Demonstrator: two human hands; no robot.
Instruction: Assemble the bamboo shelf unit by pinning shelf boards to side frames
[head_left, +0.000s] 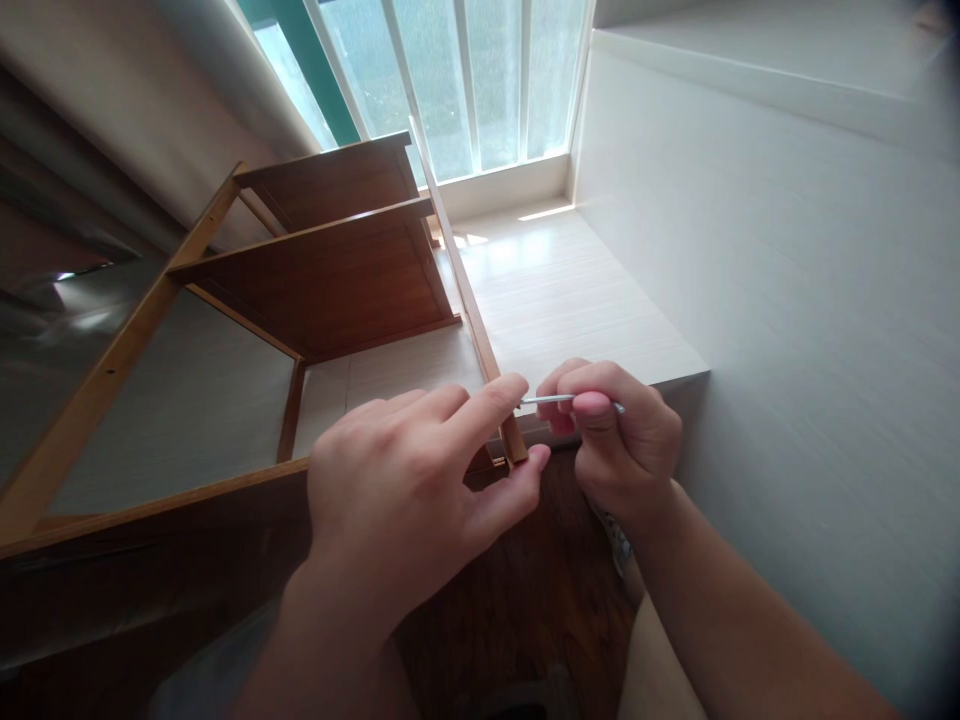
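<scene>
My right hand (622, 435) is closed, pinching a thin silvery hex key (551, 399) between thumb and fingers. The far end of the key points left and meets the side of a slim wooden post (480, 330) near its lower end; the exact contact is hidden by my left fingers. That post belongs to a brown wooden shelf rack (337, 280), which is tilted in view. Wrapped about the end of the post is my left hand (416, 470), forefinger above it and thumb below. Its other fingers are partly out of sight behind the frame.
A pale ledge (525, 290) lies behind the rack, below a barred window (465, 90). A light panelled wall (787, 300) rises close on the right. Curtains (150, 90) hang at the left. Dark wooden floor (517, 590) shows beneath my hands.
</scene>
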